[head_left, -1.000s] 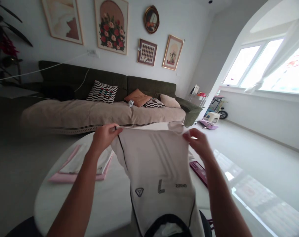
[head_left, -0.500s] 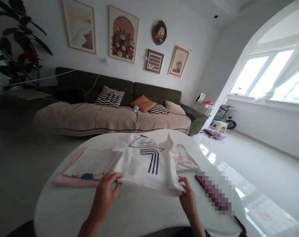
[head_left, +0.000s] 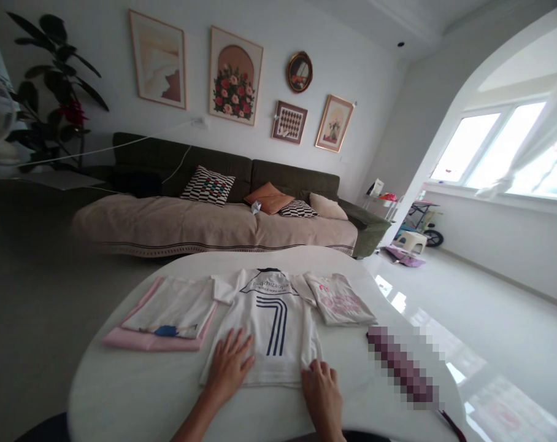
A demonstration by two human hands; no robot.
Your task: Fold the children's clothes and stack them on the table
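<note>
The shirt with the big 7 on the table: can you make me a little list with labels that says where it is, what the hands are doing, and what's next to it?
Shirt: white jersey with a dark blue 7, spread flat, number side up
Surface: round white table
Left hand: flat, fingers spread, on the jersey's lower left part
Right hand: at the jersey's lower right hem, fingers on the edge
Left of jersey: folded white garment lying on a folded pink garment
Right of jersey: folded white top with pink print
Behind: dark green sofa with cushions
</note>
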